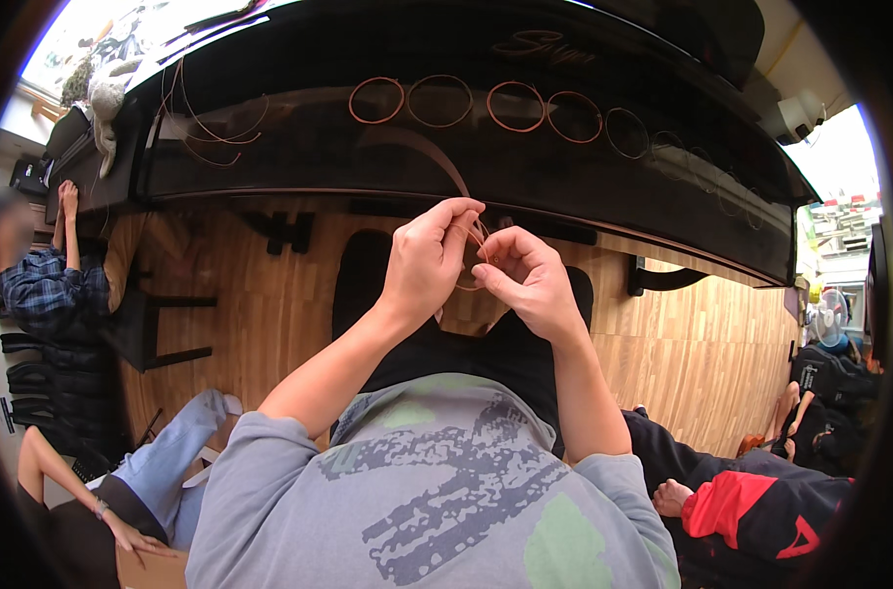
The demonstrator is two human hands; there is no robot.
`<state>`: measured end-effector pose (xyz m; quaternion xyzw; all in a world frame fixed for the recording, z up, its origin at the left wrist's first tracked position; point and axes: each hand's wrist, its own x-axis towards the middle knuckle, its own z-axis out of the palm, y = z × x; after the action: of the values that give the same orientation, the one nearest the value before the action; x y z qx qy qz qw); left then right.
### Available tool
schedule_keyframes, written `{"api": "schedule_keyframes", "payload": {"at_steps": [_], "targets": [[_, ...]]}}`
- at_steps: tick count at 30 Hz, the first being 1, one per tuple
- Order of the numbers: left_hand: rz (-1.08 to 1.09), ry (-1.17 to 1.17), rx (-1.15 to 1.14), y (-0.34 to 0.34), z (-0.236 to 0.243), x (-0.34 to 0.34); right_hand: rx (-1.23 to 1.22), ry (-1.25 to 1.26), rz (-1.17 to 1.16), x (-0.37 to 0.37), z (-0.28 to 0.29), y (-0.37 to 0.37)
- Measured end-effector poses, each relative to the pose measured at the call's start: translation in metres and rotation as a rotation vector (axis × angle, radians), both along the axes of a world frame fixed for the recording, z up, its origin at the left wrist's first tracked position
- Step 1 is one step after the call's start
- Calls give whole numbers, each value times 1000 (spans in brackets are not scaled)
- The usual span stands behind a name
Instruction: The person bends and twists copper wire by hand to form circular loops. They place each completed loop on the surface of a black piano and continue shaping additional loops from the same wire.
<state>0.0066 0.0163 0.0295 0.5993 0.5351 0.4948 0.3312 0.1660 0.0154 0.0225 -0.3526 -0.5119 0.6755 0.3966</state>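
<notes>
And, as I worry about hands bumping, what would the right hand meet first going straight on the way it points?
The right hand would probably meet the copper-coloured wire first, then the left hand beyond it; depth is unclear.

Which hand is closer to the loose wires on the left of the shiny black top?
Left. The left hand is to the right of the loose wires and lower in the picture; the right hand is even farther right.
</notes>
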Motion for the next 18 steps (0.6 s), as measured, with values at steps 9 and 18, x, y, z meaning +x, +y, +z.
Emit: {"api": "schedule_keyframes", "payload": {"at_steps": [9, 18], "targets": [[-249, -296, -250, -6, 4, -5, 70, -89, -218, 0, -5, 3], [-233, -523, -394, 0, -2, -10, 193, -99, -306, 0, -5, 3]]}}
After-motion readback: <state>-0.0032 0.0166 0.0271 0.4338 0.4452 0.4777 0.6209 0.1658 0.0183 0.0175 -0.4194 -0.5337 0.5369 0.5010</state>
